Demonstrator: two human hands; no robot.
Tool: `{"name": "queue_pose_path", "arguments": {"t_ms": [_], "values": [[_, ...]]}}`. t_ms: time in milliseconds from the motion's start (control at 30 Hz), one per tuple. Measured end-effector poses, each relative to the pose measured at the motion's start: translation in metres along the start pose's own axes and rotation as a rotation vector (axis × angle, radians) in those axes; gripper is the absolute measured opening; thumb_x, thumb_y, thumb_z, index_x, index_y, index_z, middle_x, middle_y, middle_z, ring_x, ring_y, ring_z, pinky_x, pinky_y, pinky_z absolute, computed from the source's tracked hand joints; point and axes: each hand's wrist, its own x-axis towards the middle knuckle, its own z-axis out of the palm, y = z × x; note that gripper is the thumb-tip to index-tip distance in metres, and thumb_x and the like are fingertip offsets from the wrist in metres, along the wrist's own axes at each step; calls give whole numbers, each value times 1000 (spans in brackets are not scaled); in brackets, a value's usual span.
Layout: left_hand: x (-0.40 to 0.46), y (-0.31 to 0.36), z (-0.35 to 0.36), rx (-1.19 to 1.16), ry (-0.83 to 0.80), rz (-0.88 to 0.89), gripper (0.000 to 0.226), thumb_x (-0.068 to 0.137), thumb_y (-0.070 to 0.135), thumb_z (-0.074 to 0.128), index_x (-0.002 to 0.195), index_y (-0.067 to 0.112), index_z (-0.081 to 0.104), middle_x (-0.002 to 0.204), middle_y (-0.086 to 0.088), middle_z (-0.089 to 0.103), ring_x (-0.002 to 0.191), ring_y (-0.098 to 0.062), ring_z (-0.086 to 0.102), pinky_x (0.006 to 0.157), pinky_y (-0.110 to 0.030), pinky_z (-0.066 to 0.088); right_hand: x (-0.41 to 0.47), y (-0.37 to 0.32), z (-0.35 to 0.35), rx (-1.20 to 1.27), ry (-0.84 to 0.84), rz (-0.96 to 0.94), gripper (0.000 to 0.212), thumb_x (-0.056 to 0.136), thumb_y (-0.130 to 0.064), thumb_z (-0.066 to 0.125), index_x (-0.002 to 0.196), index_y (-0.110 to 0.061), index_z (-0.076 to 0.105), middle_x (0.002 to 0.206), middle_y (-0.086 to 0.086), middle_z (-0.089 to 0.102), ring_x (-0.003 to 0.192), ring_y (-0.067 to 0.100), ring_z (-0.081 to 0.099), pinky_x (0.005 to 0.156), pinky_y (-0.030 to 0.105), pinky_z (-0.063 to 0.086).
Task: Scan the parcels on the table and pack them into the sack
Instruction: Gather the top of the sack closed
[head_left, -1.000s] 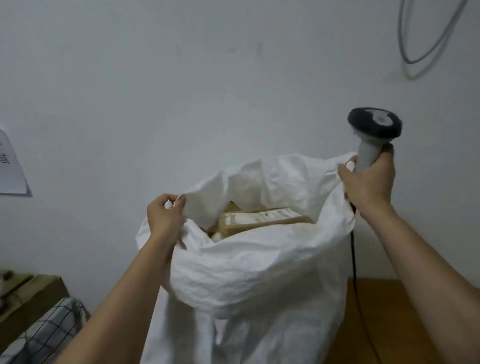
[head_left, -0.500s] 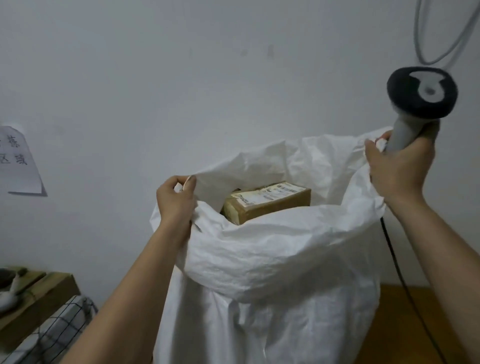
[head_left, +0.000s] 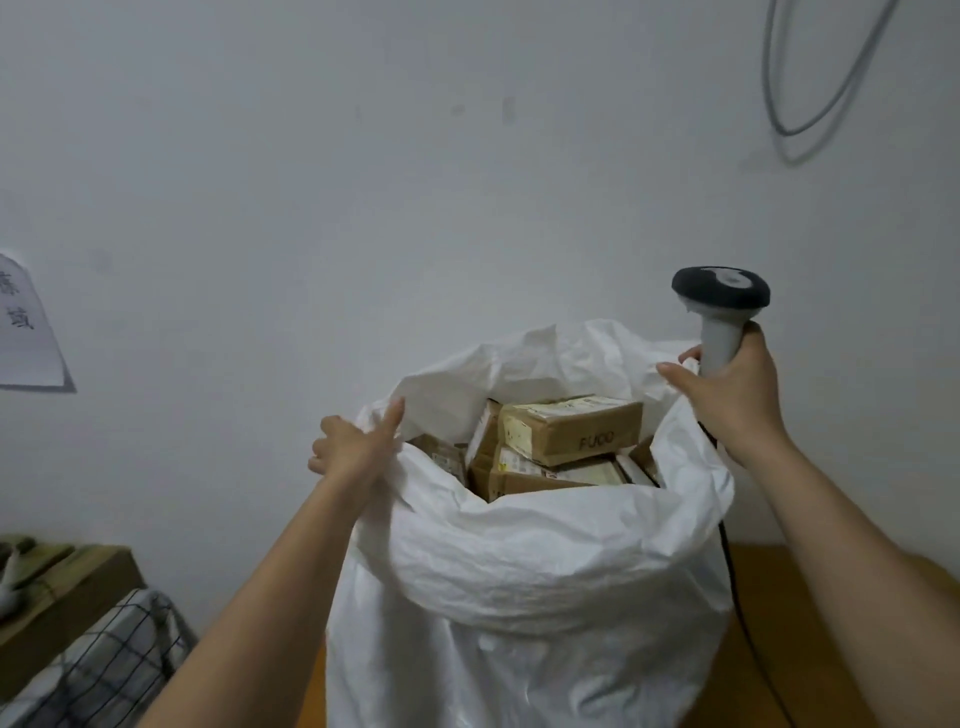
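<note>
Sack (head_left: 530, 597) upright on the table (head_left: 831, 623), mouth spread wide, likely to settle the load. Parcels (head_left: 566, 441) piled close to the rim: one box on top, at least three more partly seen beneath, exact count unclear. Left hand (head_left: 356, 449) gripping the rim's left side. Right hand (head_left: 727, 395) wrapped around one scanner (head_left: 719, 317) held upright and also pinching the right rim. Cable (head_left: 727, 561) hanging down the sack's right side.
</note>
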Motion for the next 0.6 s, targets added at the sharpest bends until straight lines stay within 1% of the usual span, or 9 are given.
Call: {"name": "queue_pose_path", "arguments": {"t_ms": [67,133,167,200,233,333,433,533,600], "values": [[-8,-4,-6,-65,-15,-127,104,79,82,39,147,4,27,148,-21,32,137,-39,30,110,-50,30,-2,1,-9,25,-2,20,57,77,-21,82,121,-8,47,101,-2,62,89,17,57,81,32,45],[-9,-14,-12,-214,-103,-222,127,56,96,31,149,9,28,150,-19,34,135,-41,36,109,-55,34,-3,3,-15,48,-12,52,58,77,-23,82,121,-8,47,107,-1,63,93,19,59,83,35,48],[-8,-21,-15,-236,-150,-250,131,48,97,30,149,13,29,150,-17,36,133,-41,39,107,-56,36,-4,4,-17,62,-23,75,59,77,-23,82,122,-9,47,110,0,63,95,21,60,85,38,50],[-13,-25,-18,-249,-176,-280,126,52,95,33,148,15,31,149,-16,38,131,-41,42,104,-57,39,-6,5,-19,78,-36,103,59,76,-24,82,122,-10,47,111,1,62,97,22,60,87,42,51],[-21,-27,-21,-267,-188,-305,112,64,90,38,147,15,33,147,-16,41,127,-41,46,101,-56,42,-9,7,-21,96,-48,128,59,75,-24,83,121,-11,48,111,2,61,98,24,60,88,45,52],[-46,-28,-26,-271,-226,-351,67,90,60,50,134,11,43,133,-18,51,113,-39,55,89,-51,51,-16,11,-26,115,-84,186,55,74,-23,84,116,-12,49,104,3,59,98,26,61,87,49,53],[-65,-35,-29,-226,-277,-354,45,92,42,59,120,9,47,118,-20,56,101,-36,61,81,-45,55,-20,15,-34,105,-106,231,55,74,-20,84,116,-12,49,106,4,59,98,26,60,89,51,53],[-89,-42,-24,-202,-324,-378,39,91,33,66,111,3,51,105,-19,62,88,-32,66,69,-40,57,-25,22,-40,81,-113,295,57,74,-14,83,119,-11,48,111,9,58,102,29,59,91,52,52],[-108,-45,-17,-225,-319,-364,17,92,11,63,95,-3,54,90,-19,62,74,-29,64,56,-35,58,-28,22,-41,86,-105,338,56,75,-8,79,122,-11,47,114,11,57,104,30,59,88,48,53]]}}
